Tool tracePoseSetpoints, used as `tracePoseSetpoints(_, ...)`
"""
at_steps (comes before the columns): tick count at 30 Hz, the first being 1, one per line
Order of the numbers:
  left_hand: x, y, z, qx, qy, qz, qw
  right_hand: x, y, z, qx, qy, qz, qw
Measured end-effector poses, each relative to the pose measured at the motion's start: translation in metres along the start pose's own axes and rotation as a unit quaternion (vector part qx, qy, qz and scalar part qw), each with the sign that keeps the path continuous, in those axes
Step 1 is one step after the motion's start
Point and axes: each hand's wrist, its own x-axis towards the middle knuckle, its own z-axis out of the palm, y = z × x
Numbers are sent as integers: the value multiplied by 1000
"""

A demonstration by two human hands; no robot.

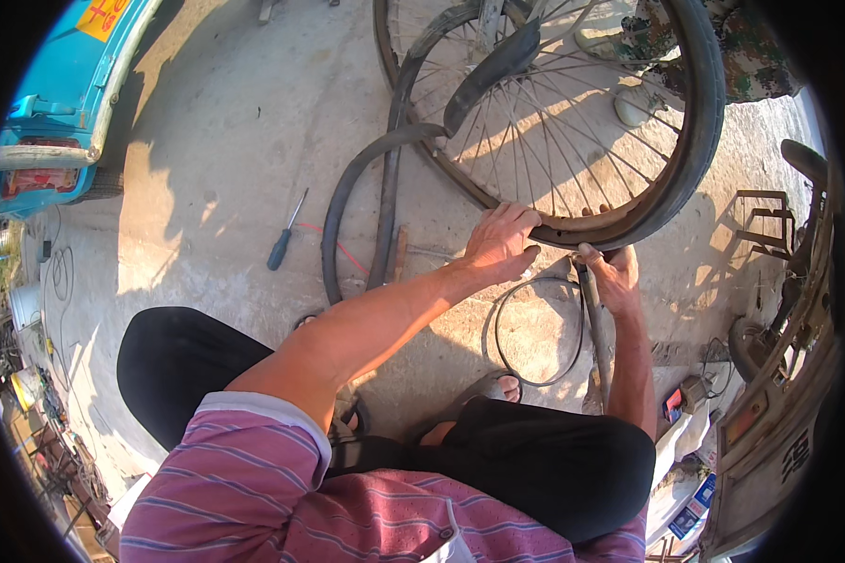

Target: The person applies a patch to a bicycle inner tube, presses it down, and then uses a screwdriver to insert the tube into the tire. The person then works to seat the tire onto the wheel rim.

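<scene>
A large spoked wheel (pixel 512 131) with a black tire (pixel 712 122) stands tilted in front of me. My left hand (pixel 505 242) grips its near edge, fingers over the rim. Close by on the right, my right hand (pixel 615 277) holds the tire from below, thumb on its near side and fingertips showing above the rim. A dark inner tube (pixel 347 178) hangs out of the wheel and loops onto the ground at the left. Below my right hand, a long grey rod or tube (pixel 595 333) leans beside a thin black loop (pixel 499 342).
A blue-handled screwdriver (pixel 279 249) lies on the concrete at left. A blue vehicle (pixel 70 122) is at upper left. Another person's camouflage trousers (pixel 756 56) and shoe (pixel 637 105) are beyond the wheel. A rusty vehicle part (pixel 751 422) stands at right, with clutter along the left edge.
</scene>
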Motion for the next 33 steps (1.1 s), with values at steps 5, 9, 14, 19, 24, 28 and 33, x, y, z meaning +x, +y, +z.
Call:
tracePoseSetpoints(5,14,-21,-4,6,-42,60,997,0,1,5,16,13,-43,999)
tracePoseSetpoints(9,18,-24,-1,-36,-54,64,996,1,2,5,2,5,-43,999)
tracePoseSetpoints(14,21,-3,2,-162,-97,-50,981,2,1,-1,-34,-4,-11,999)
tracePoseSetpoints(19,34,22,-5,-186,-162,-184,952,0,-4,3,43,-27,-37,998)
tracePoseSetpoints(24,28,28,-15,-298,-140,-289,899,2,-9,9,71,-45,-38,996)
tracePoseSetpoints(28,21,22,-19,-350,-126,-260,891,7,-10,12,75,-37,-73,994)
tracePoseSetpoints(33,27,17,-21,-366,-121,-244,890,14,-9,12,55,-24,-87,994)
